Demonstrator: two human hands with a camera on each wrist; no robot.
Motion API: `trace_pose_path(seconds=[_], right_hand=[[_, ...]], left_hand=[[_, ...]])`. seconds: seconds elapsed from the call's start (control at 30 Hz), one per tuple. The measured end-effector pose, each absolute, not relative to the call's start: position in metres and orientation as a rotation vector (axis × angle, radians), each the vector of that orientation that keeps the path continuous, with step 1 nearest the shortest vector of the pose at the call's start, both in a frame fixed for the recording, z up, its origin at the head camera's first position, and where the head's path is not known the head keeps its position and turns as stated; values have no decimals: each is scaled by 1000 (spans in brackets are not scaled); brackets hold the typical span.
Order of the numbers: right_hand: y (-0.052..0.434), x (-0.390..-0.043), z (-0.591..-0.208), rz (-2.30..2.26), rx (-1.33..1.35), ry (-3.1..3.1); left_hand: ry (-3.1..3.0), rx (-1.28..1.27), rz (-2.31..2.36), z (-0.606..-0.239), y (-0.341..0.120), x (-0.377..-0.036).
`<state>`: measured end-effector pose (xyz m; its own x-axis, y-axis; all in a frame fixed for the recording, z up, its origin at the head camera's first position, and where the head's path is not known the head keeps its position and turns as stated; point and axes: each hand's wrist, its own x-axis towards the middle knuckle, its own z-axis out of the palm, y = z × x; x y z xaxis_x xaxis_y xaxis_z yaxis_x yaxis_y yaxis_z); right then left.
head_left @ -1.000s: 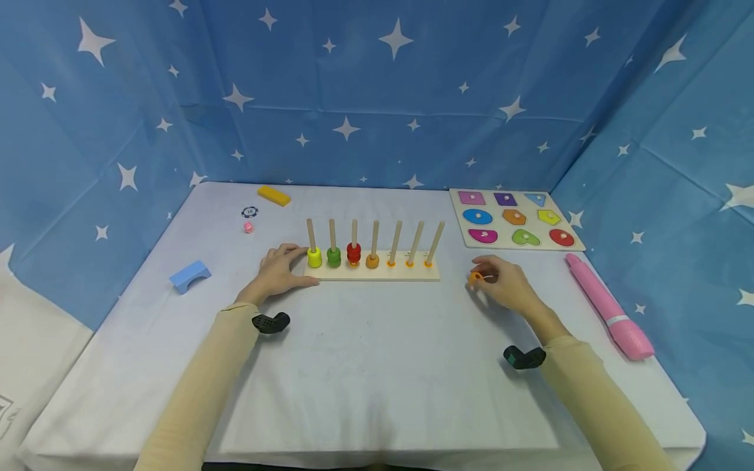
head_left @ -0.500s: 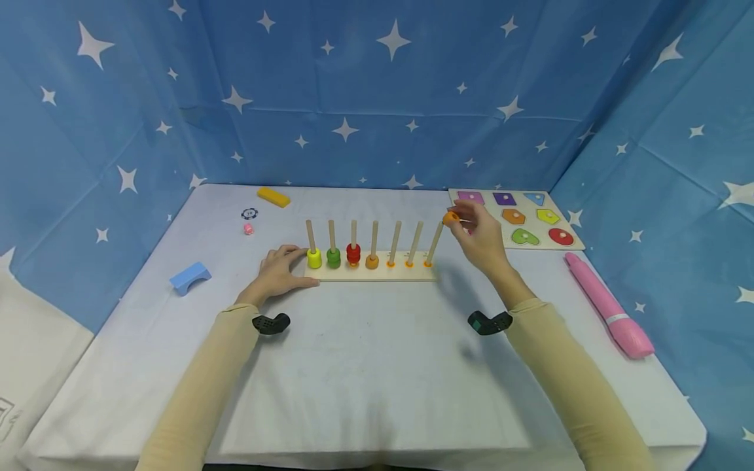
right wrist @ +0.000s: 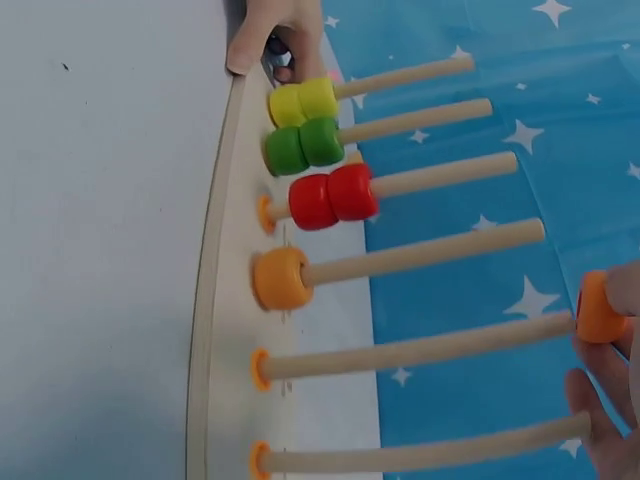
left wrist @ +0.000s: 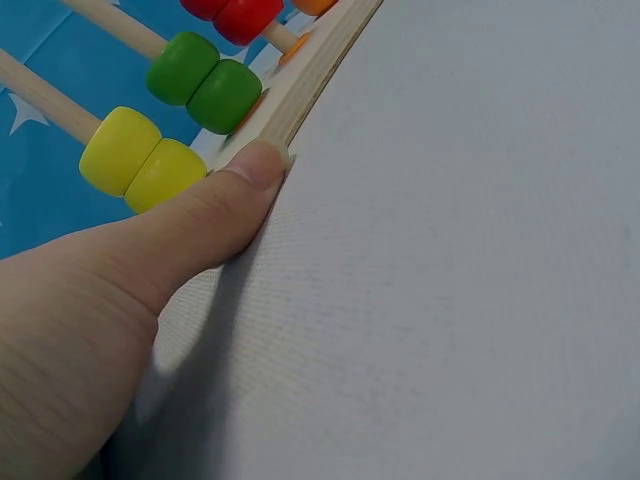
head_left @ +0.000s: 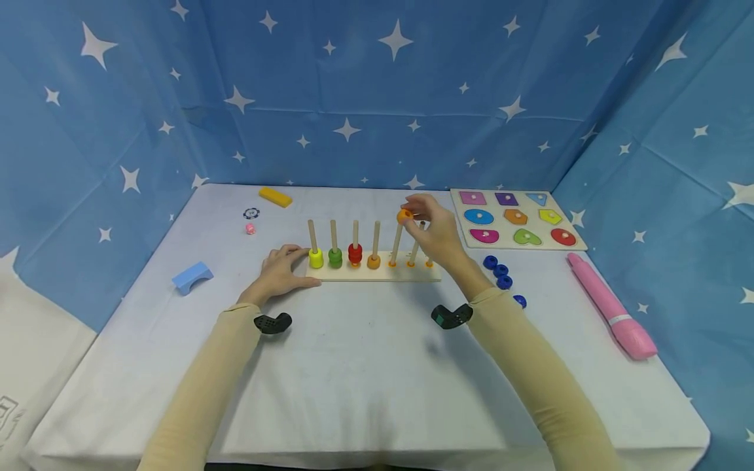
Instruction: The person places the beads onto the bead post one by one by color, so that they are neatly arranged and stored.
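Observation:
A wooden peg board [head_left: 377, 273] [right wrist: 222, 330] with several upright pegs stands mid-table. Yellow beads [head_left: 315, 258] [left wrist: 140, 160], green beads [head_left: 335, 258] [left wrist: 205, 82], red beads [head_left: 355, 254] [right wrist: 330, 195] and one orange bead [head_left: 374, 261] [right wrist: 278, 277] sit on the left pegs. My right hand [head_left: 432, 232] pinches an orange bead [head_left: 404, 215] [right wrist: 600, 310] at the top of the fifth peg [head_left: 396, 243] [right wrist: 420, 347]. My left hand [head_left: 281, 270] rests against the board's left end, thumb [left wrist: 215, 215] on its edge.
Several blue beads [head_left: 501, 275] lie right of the board. A shape puzzle [head_left: 515, 219] is at the back right and a pink marker [head_left: 609, 306] lies by the right edge. A blue arch block [head_left: 191, 276], pink die [head_left: 250, 228], black chip [head_left: 251, 213] and yellow block [head_left: 275, 195] are on the left.
My right hand lifted the orange bead from the table right of the board and carried it up and left to the fifth peg's top, uncovering blue beads. The left hand stayed put.

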<state>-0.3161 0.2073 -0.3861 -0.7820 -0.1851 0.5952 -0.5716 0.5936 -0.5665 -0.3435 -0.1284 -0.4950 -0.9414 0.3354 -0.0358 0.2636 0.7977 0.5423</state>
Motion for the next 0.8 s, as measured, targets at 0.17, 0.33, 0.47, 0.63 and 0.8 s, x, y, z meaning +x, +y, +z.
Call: trace_pose_path(seconds=[0.17, 0.33, 0.47, 0.63, 0.8], right_hand=[[191, -320, -388, 1073, 650, -2376], [180, -322, -386, 1077, 677, -2415], [174, -324, -384, 1045, 702, -2441], [171, -326, -383, 985, 735, -2444], [171, -327, -384, 963, 751, -2412]], left_hand=[[2848, 482, 837, -495, -129, -343], [2845, 487, 841, -493, -129, -342], [2844, 490, 843, -491, -129, -342], [2841, 496, 839, -489, -129, -342], [2842, 496, 845, -491, -129, -342]])
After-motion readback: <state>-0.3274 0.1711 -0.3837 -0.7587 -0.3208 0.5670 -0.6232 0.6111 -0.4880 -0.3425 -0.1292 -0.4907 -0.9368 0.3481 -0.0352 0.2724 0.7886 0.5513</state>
